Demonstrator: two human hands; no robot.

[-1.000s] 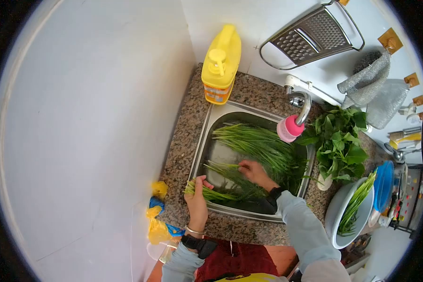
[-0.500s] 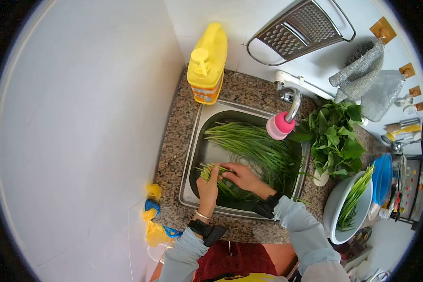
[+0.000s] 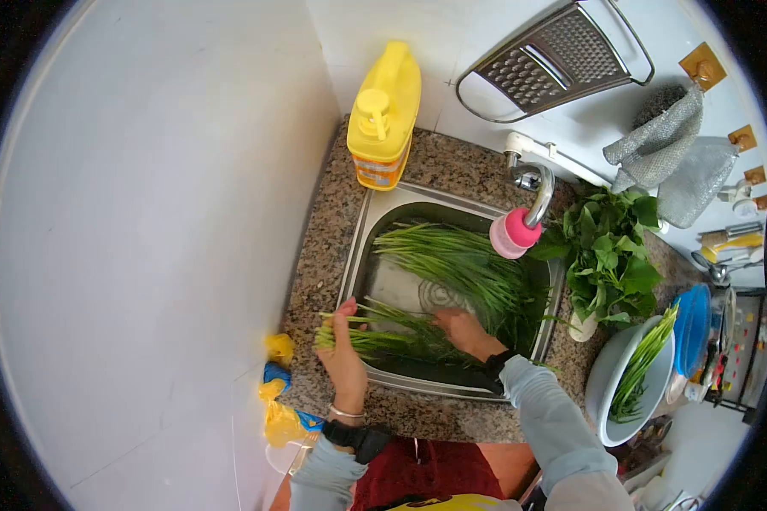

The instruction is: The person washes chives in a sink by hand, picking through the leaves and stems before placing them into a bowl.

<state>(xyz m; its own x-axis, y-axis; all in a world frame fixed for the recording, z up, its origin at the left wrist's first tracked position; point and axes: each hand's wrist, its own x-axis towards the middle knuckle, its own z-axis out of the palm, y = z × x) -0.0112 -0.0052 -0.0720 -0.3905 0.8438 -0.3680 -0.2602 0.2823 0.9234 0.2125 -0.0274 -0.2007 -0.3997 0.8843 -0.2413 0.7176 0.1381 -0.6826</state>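
Note:
My left hand (image 3: 343, 362) is closed round the pale stem ends of a bunch of green chives (image 3: 388, 342), over the near left rim of the steel sink (image 3: 354, 255). My right hand (image 3: 467, 332) is lower in the sink, its fingers curled on the leafy part of the same bunch; its fingertips are partly hidden. A larger pile of chives (image 3: 452, 260) lies in the sink behind both hands, fanned toward the right wall. Water covers the sink bottom round the drain (image 3: 441, 294).
A tap with a pink nozzle (image 3: 513, 233) overhangs the sink. A yellow jug (image 3: 385, 119) stands at the back left corner. Leafy greens (image 3: 609, 255) and a grey basin (image 3: 603, 392) holding more chives are on the right. A grater (image 3: 554, 64) hangs on the wall.
My left hand has moved left with the stem ends, to the sink rim. My right hand has moved slightly right, away from the left one, and the bunch now stretches between them.

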